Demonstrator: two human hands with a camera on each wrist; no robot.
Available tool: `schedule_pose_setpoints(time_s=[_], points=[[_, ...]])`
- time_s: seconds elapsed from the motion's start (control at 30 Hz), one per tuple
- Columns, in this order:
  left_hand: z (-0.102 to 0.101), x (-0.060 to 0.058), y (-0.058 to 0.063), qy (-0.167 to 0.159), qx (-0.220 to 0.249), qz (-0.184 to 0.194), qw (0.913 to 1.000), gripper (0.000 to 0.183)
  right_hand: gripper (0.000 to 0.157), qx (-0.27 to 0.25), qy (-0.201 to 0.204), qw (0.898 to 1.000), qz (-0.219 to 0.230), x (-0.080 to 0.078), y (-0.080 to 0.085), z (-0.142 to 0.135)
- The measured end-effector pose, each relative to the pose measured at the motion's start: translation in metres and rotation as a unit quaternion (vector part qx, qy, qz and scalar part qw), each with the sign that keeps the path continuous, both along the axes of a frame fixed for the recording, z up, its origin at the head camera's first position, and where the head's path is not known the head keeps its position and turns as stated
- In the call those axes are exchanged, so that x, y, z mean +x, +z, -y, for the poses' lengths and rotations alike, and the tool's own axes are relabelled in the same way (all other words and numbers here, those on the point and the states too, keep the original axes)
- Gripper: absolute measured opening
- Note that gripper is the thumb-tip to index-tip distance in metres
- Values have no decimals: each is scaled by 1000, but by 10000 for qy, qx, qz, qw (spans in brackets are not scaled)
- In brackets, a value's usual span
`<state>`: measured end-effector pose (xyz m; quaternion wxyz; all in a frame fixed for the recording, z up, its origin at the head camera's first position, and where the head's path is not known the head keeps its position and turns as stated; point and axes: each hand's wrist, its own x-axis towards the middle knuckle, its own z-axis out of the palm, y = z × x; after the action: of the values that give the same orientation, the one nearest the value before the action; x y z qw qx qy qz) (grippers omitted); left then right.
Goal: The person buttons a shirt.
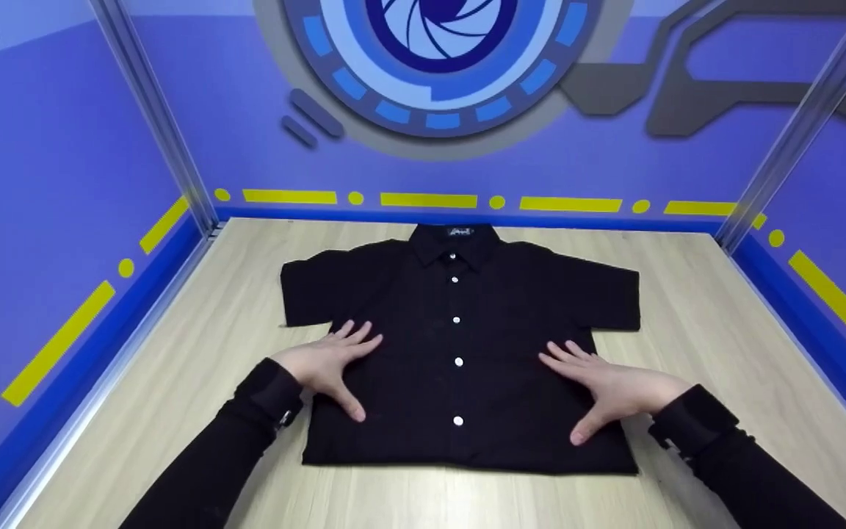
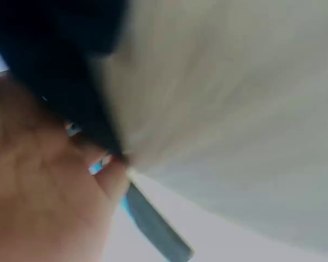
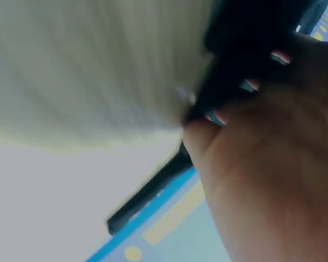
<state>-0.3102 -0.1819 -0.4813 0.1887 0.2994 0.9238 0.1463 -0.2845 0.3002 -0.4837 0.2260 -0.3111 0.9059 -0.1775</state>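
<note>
A black short-sleeved button shirt lies flat, front up, its collar at the far side and a row of white buttons down the middle. My left hand rests on its left side below the sleeve, fingers spread and thumb toward me. Across from it, my right hand touches the right side with its fingers likewise spread. In the left wrist view the left palm is close beside the dark cloth. The right wrist view has the right palm with fingertips at the shirt, blurred.
The shirt lies on a light wood-grain table. Blue printed panels with yellow dashes stand behind and at both sides, joined by metal corner posts. Dark sleeves cover both arms, with a black strap on each wrist.
</note>
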Motion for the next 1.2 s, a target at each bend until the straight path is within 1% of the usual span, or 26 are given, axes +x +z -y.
schedule_pose_setpoints(time_s=[0.03, 0.07, 0.1, 0.17, 0.2, 0.23, 0.27, 0.3, 0.33, 0.37, 0.47, 0.53, 0.6, 0.8, 1.03, 1.2], points=[[2, -2, 3, 99, 105, -21, 9999, 113, 112, -23, -86, 9999, -53, -2, 4, -1], [3, -6, 5, 223, 250, -105, 9994, 103, 104, -79, -161, 9996, -221, -5, 9, -1], [5, -11, 7, 365, 443, -258, 9980, 93, 95, -149, -239, 9984, -485, -9, 12, 0], [8, -22, 8, 631, 815, -750, 9918, 73, 79, -275, -396, 9917, -1190, -20, 17, 3], [9, -28, 8, 782, 897, -1030, 9875, 67, 74, -299, -481, 9858, -1583, -28, 19, 6], [9, -33, 7, 914, 897, -1286, 9834, 67, 72, -315, -541, 9793, -1925, -35, 19, 8], [10, -37, 5, 1024, 876, -1415, 9807, 70, 75, -289, -598, 9749, -2127, -41, 18, 11], [10, -41, 3, 1099, 821, -1450, 9799, 76, 80, -223, -636, 9732, -2200, -47, 16, 13], [9, -44, 1, 1154, 721, -1379, 9811, 84, 86, -126, -663, 9741, -2157, -52, 13, 16], [9, -46, 0, 1212, 580, -1241, 9831, 92, 93, -1, -693, 9770, -2015, -57, 9, 18], [5, -46, -3, 1430, 67, -727, 9870, 110, 111, 416, -804, 9871, -1322, -64, -1, 22], [4, -44, -3, 1580, -176, -494, 9860, 114, 115, 608, -882, 9901, -912, -66, -5, 23], [3, -41, -1, 1708, -335, -436, 9838, 116, 118, 746, -945, 9901, -716, -65, -6, 22], [6, -38, 0, 1786, -309, -393, 9826, 117, 119, 815, -963, 9897, -675, -61, -7, 15], [5, -38, -4, 1840, -405, -369, 9814, 120, 119, 781, -1037, 9899, -576, -55, -10, 11], [3, -39, -3, 1845, -450, -389, 9810, 120, 118, 788, -1127, 9890, -551, -52, -10, 8]])
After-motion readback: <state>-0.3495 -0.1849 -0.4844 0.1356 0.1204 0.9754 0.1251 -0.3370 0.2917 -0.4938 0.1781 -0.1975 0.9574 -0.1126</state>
